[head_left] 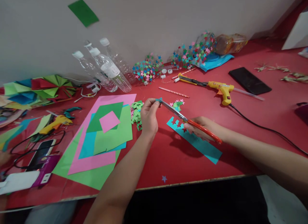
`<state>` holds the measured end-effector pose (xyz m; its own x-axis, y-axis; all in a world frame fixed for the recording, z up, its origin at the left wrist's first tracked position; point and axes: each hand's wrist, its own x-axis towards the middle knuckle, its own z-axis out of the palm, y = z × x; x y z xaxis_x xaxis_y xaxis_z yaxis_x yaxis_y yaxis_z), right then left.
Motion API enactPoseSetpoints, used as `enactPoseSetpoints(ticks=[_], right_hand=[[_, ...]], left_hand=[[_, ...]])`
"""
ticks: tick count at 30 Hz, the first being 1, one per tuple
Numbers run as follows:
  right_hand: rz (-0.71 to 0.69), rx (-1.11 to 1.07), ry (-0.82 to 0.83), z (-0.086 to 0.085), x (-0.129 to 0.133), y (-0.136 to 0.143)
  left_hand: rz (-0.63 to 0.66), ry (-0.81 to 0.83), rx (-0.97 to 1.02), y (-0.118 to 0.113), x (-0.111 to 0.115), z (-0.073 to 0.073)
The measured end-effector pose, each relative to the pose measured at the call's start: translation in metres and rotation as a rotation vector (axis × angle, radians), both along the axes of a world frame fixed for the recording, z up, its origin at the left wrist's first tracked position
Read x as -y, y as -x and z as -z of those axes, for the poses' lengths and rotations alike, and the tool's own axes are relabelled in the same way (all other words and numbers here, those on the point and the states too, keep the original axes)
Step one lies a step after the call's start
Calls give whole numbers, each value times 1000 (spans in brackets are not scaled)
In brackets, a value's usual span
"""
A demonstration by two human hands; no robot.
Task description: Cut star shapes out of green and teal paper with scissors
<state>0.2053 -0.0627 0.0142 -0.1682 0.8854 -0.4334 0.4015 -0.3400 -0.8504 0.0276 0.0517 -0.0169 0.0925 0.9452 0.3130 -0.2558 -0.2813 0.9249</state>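
Note:
My left hand (149,116) pinches a small teal paper star (159,100) between thumb and fingers. My right hand (204,125) grips red-handled scissors (201,131), whose blades reach to the star's edge. Below the scissors lies a blue paper strip (196,142) with notches cut along its upper end. Beside my left hand is a heap of green paper stars (137,113), partly hidden behind the wrist. A smaller pile of pink and green stars (177,104) lies beyond the blades. One purple star (164,178) rests near the table's front edge.
Stacked coloured sheets (113,137) lie at left. Clear bottles (110,71) and star-covered clear shapes (146,70) stand along the wall. A yellow glue gun (222,90) with a trailing cord and a black phone (249,80) are at right. Another person's hand (4,157) shows at far left.

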Motion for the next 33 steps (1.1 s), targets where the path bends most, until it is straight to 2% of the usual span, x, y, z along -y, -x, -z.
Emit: enactPoseSetpoints(ticks=[15,33], right_hand=[[14,64,22,-8,-1,4],[17,10,61,-1,-2,1]], left_hand=[[0,-6,-29,2,-2,0],[-3,4,-28,2,-2,1]])
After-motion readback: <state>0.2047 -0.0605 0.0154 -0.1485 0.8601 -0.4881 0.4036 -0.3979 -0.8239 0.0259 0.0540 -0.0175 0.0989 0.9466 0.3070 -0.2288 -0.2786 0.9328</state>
